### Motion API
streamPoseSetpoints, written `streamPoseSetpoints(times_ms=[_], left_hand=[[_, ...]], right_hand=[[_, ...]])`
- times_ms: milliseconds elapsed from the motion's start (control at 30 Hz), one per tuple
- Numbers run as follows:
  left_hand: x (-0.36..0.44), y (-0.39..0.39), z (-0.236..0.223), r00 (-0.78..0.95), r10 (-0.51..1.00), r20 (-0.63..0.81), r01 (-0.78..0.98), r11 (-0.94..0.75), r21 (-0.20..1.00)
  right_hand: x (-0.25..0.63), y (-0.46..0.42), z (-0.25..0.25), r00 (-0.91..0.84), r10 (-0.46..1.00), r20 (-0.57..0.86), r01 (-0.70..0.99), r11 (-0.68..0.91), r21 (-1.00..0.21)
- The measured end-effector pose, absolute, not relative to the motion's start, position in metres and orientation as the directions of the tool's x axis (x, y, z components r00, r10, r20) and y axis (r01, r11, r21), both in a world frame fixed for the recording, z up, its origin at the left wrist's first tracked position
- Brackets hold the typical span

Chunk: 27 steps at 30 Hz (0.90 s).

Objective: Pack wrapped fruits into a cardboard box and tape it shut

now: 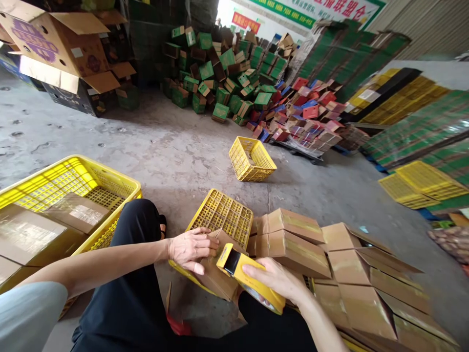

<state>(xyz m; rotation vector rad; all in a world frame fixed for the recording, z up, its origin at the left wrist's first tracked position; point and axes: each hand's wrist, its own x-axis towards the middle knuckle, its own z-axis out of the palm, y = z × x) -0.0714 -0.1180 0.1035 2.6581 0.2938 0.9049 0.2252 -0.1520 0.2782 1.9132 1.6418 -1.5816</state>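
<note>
Head view: your right hand's (pixel 273 278) fingers clamp a yellow tape dispenser (pixel 239 272) at the brown cardboard box (pixel 216 278); your left hand (pixel 190 249) presses it, thumb apart; this contact calls for steadiness.

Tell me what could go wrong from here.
The yellow tape dispenser in the right hand is right by the left hand, so its cutting edge might nick a finger. The small cardboard box sits on a yellow crate turned bottom up, and could slip if pressed off-centre.
</note>
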Motion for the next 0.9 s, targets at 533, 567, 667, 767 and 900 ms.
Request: streamPoseSetpoints(times_ms=[533, 567, 667, 767, 900], left_hand=[[-0.064, -0.113, 0.100, 0.808, 0.233, 0.541, 0.006, -0.922, 0.387], [-0.063, -0.112, 0.099, 0.810, 0.233, 0.537, 0.007, -0.921, 0.390], [-0.065, -0.111, 0.099, 0.827, 0.235, 0.510, 0.020, -0.920, 0.392], [-0.069, -0.111, 0.100, 0.821, 0.244, 0.517, 0.030, -0.921, 0.388], [-0.072, -0.114, 0.101, 0.812, 0.250, 0.528, 0.038, -0.925, 0.379]], right_hand=[[0.227, -0.158, 0.273, -0.209, 0.609, -0.765, 0.785, -0.362, -0.502], [0.227, -0.158, 0.273, -0.214, 0.611, -0.762, 0.791, -0.350, -0.503], [0.229, -0.159, 0.275, -0.192, 0.616, -0.764, 0.800, -0.353, -0.486], [0.232, -0.163, 0.279, -0.155, 0.613, -0.775, 0.795, -0.387, -0.466], [0.238, -0.169, 0.285, -0.124, 0.615, -0.778, 0.798, -0.405, -0.447]])
